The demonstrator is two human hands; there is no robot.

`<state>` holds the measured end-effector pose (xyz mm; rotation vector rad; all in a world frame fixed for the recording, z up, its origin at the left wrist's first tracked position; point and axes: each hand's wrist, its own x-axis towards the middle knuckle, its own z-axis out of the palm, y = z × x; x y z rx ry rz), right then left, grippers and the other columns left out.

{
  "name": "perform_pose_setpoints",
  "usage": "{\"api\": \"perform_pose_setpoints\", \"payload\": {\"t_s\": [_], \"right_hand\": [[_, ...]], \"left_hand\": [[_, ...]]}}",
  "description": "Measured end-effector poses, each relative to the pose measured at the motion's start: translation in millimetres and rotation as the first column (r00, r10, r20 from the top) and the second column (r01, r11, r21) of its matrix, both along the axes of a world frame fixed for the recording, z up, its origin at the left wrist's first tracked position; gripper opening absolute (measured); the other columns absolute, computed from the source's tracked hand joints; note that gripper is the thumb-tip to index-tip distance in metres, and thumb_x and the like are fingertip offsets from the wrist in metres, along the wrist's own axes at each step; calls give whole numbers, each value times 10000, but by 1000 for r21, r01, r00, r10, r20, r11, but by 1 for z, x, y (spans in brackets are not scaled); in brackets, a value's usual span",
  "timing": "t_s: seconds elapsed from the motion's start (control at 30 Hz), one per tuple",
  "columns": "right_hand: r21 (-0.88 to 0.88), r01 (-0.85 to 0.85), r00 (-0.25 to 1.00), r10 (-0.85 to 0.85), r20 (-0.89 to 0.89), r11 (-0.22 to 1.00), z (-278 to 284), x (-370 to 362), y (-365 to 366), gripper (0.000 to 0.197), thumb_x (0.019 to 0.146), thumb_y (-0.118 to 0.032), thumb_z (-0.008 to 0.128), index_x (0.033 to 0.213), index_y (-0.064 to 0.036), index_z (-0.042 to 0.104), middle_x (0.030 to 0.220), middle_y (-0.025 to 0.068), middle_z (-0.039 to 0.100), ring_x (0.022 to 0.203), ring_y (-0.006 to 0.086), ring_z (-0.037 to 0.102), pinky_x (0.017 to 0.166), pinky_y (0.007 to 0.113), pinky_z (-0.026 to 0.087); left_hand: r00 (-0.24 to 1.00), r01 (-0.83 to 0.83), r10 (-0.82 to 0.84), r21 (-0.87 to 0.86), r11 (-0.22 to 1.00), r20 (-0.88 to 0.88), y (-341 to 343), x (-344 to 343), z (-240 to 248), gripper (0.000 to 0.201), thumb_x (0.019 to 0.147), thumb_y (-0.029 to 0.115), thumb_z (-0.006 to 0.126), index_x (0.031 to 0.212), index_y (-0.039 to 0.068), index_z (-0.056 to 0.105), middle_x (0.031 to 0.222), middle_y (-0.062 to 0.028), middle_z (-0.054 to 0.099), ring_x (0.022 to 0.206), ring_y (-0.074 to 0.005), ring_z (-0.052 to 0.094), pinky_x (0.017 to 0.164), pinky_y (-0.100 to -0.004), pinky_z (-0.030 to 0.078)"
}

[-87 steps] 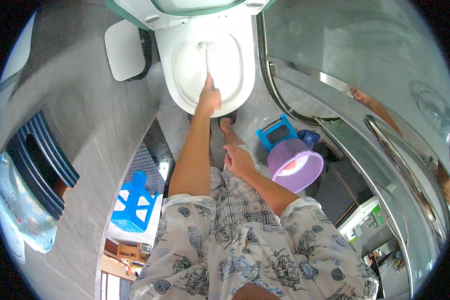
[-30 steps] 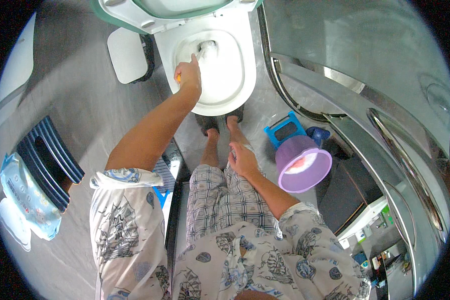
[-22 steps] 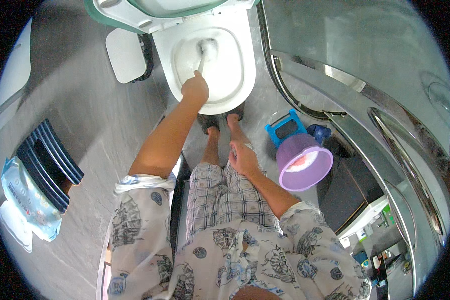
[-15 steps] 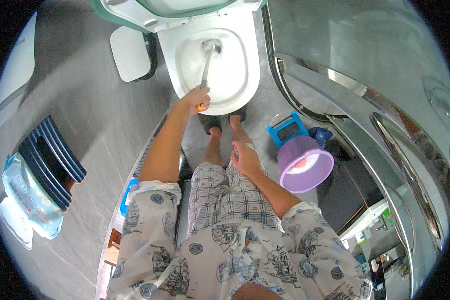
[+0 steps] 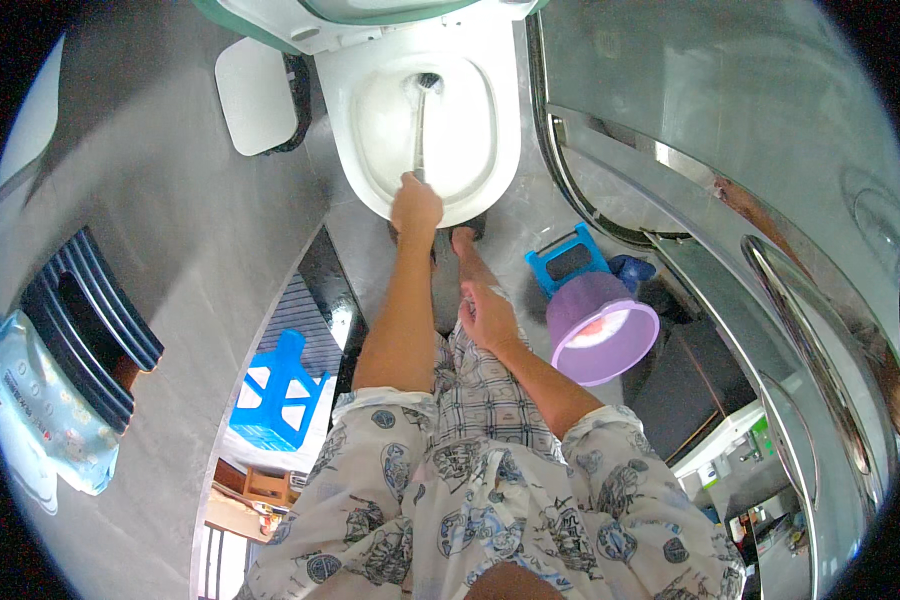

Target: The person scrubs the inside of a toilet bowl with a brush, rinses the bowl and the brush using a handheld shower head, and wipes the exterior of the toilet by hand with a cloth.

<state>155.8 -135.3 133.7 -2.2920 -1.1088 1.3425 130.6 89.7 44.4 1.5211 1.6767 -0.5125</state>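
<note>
My left hand [image 5: 417,207] is closed round the handle of a toilet brush [image 5: 421,135], over the front rim of the white toilet [image 5: 507,130]. The brush slopes away from me into the bowl, its dark head down in the drain hole at the back. The fingers hide the end of the handle. My right hand [image 5: 490,318] rests on my right knee, on the checked trousers [image 5: 500,400], with the thumb apart from the fingers and nothing held. The green-edged seat and lid [image 5: 370,15] are raised.
On the right stand a purple bucket [image 5: 573,368] with something white and pink inside, a blue stool [image 5: 568,262] and a curved glass door [image 5: 660,90]. A white-lidded bin [image 5: 255,95] is left of the toilet. Farther left are a dark ridged holder [image 5: 120,290] and a wipes pack [image 5: 55,395]. Another blue stool [image 5: 280,400] shows lower left.
My left hand and forearm have swung right and slightly toward me. The brush handle is more upright, its head deeper in the drain hole. The right hand stays on the knee.
</note>
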Motion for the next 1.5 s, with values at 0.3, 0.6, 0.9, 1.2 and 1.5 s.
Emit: {"api": "perform_pose_setpoints", "payload": {"t_s": [0.3, 0.6, 0.9, 1.2, 1.5], "right_hand": [[13, 9, 1000, -9, -23, 1000, 0, 7, -3, 254, 801, -146, 605, 1035, -63, 558, 826, 137, 649, 750, 340, 637, 658, 440, 504], [33, 85, 996, -84, -20, 996, -1, 4, 1, 196, 801, -136, 602, 981, -62, 587, 781, 132, 651, 712, 334, 636, 634, 430, 500], [92, 70, 998, -69, -11, 993, -3, 0, -3, 215, 784, -139, 627, 988, -76, 601, 764, 120, 657, 698, 320, 642, 636, 435, 506], [74, 64, 998, -62, -31, 995, -5, 1, -6, 218, 788, -136, 619, 994, -66, 611, 766, 130, 653, 699, 331, 636, 637, 443, 502], [40, 90, 996, -89, -16, 995, -10, 10, -12, 181, 796, -152, 615, 950, -59, 598, 758, 132, 649, 692, 321, 639, 624, 431, 500]], "left_hand": [[861, 437, -410, 26, 899, -302, 45, -16, -12, 255, 952, 141, 409, 1058, -46, 545, 900, -216, 681, 838, -359, 687, 687, -418, 581], [883, -279, 463, -708, 649, 77, 63, -38, -36, 350, 868, 149, 571, 1154, -30, 479, 871, -194, 672, 708, -298, 692, 562, -432, 558], [715, -448, 639, -516, 730, 284, 43, -53, -7, 261, 890, 130, 552, 1126, 38, 490, 893, -160, 633, 752, -268, 676, 619, -354, 547], [611, 754, -700, 4, 657, -369, 67, -38, 2, 651, 871, 117, 578, 1455, 91, 290, 927, -163, 632, 787, -310, 678, 534, -444, 561], [891, 424, -441, -149, 894, -108, 17, 48, -29, 678, 865, 135, 538, 1398, -119, 205, 947, -226, 673, 862, -319, 681, 729, -399, 552]]}}
